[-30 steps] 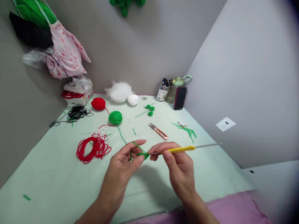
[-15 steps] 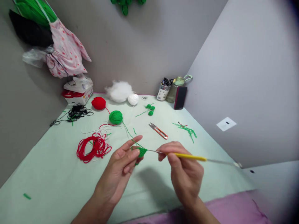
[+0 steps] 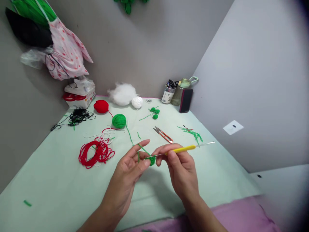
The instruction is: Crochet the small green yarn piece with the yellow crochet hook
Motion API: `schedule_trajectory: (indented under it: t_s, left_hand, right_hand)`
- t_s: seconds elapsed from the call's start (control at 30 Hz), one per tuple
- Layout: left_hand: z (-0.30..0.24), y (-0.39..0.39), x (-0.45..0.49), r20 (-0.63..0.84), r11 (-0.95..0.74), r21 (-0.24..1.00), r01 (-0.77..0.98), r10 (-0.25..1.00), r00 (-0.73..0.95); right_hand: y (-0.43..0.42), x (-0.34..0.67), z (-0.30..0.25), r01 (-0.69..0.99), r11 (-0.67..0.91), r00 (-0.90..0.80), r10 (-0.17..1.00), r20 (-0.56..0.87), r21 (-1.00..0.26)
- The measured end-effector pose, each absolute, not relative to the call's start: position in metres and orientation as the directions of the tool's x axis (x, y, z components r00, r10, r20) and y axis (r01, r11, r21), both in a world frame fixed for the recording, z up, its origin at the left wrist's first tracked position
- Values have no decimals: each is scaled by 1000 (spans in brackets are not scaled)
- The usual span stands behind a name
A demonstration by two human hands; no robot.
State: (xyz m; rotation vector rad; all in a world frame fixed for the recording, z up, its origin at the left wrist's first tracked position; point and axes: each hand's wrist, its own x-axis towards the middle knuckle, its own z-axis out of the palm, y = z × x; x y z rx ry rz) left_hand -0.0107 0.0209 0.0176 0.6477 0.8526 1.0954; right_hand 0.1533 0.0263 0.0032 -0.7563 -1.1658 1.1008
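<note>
Raised at its far end since half a second ago, yellow crochet hook [image 3: 183,149] sits pinched in right hand [image 3: 180,167], left hand [image 3: 131,164] half open, thumb and fingertips nipping green crochet piece [image 3: 152,160] above table [image 3: 60,180], strand [image 3: 129,135] trailing to green yarn ball [image 3: 119,120].

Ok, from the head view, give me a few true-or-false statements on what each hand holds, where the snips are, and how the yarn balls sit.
1. The right hand holds the yellow-handled metal crochet hook. True.
2. The left hand holds the orange-handled thread snips. False: they lie on the pale green table cover; that hand pinches the small green crocheted piece.
3. A green strand runs from the round green yarn ball towards that piece. True.
4. The round red yarn ball sits right of the round white yarn ball. False: it sits to its left.
</note>
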Motion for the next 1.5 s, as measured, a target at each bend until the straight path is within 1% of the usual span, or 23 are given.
schedule_trajectory:
  t_s: [0.1, 0.17, 0.23, 0.3, 0.37, 0.43, 0.5, 0.53, 0.57, 0.6, 0.63, 0.7, 0.73, 0.77, 0.8, 0.87, 1.0, 1.13, 1.27, 1.33, 1.4, 1.43, 1.5]
  left_hand:
    - [17, 22, -12, -273, 352, 794, -496, 935, 227]
    - [15, 22, -12, -266, 341, 797, -498, 939, 216]
    - [13, 22, -12, -240, 301, 812, -500, 953, 184]
    - [10, 21, -11, -210, 255, 829, -498, 967, 146]
    - [8, 20, -9, -189, 220, 843, -491, 976, 112]
    - [8, 19, -7, -188, 207, 839, -503, 978, 89]
    - [9, 18, -6, -226, 249, 798, -549, 968, 111]
    - [9, 19, -6, -260, 299, 761, -577, 954, 151]
    - [10, 20, -7, -294, 354, 718, -599, 934, 200]
    - [11, 21, -9, -322, 403, 679, -614, 915, 244]
    - [12, 23, -10, -338, 434, 652, -622, 900, 274]
    - [14, 26, -13, -334, 422, 647, -635, 906, 261]
    - [15, 26, -14, -321, 396, 662, -636, 917, 237]
    - [16, 27, -15, -305, 371, 682, -630, 928, 216]
    - [17, 27, -15, -293, 356, 702, -617, 934, 207]
    - [18, 25, -15, -277, 345, 730, -590, 938, 207]
    - [16, 22, -14, -277, 356, 757, -547, 934, 225]
    - [15, 23, -13, -258, 338, 811, -478, 939, 225]
    - [19, 24, -13, -251, 326, 809, -489, 944, 214]
    - [21, 24, -14, -257, 326, 807, -493, 945, 205]
    - [21, 23, -15, -254, 316, 816, -483, 948, 192]
    - [21, 23, -15, -249, 308, 823, -477, 951, 183]
    - [19, 22, -14, -230, 278, 835, -475, 960, 159]
  right_hand:
    - [28, 156, 5, -301, 298, -6, 949, 314, -906]
    - [27, 158, 7, -258, 327, -21, 939, 344, -909]
    - [24, 160, 10, -123, 406, -29, 911, 412, -906]
    - [21, 161, 11, 63, 526, -53, 851, 523, -848]
    - [18, 161, 11, 258, 651, -135, 756, 640, -714]
    - [16, 159, 9, 457, 732, -234, 648, 725, -506]
    - [16, 156, 6, 595, 747, -315, 557, 768, -297]
    - [16, 156, 4, 617, 748, -325, 526, 786, -246]
    - [16, 155, 2, 605, 754, -303, 515, 802, -256]
    - [16, 155, 1, 564, 757, -243, 535, 809, -331]
    - [17, 155, 1, 487, 750, -159, 581, 798, -448]
    - [20, 157, 2, 242, 678, 7, 714, 700, -694]
    - [22, 158, 3, 101, 622, 41, 777, 628, -777]
    - [24, 158, 4, -19, 567, 42, 823, 566, -824]
    - [26, 158, 5, -101, 522, 25, 853, 522, -847]
    - [30, 157, 6, -153, 472, -8, 878, 479, -868]
    - [30, 154, 5, -133, 422, -30, 903, 429, -897]
    - [28, 153, 5, -203, 358, -9, 930, 367, -912]
    - [31, 154, 8, -309, 307, -9, 946, 325, -900]
    - [31, 155, 9, -334, 284, -20, 951, 308, -899]
    - [30, 156, 10, -287, 311, -18, 944, 330, -906]
    - [29, 157, 11, -227, 349, -11, 932, 361, -909]
    - [26, 158, 12, -48, 471, -18, 881, 472, -881]
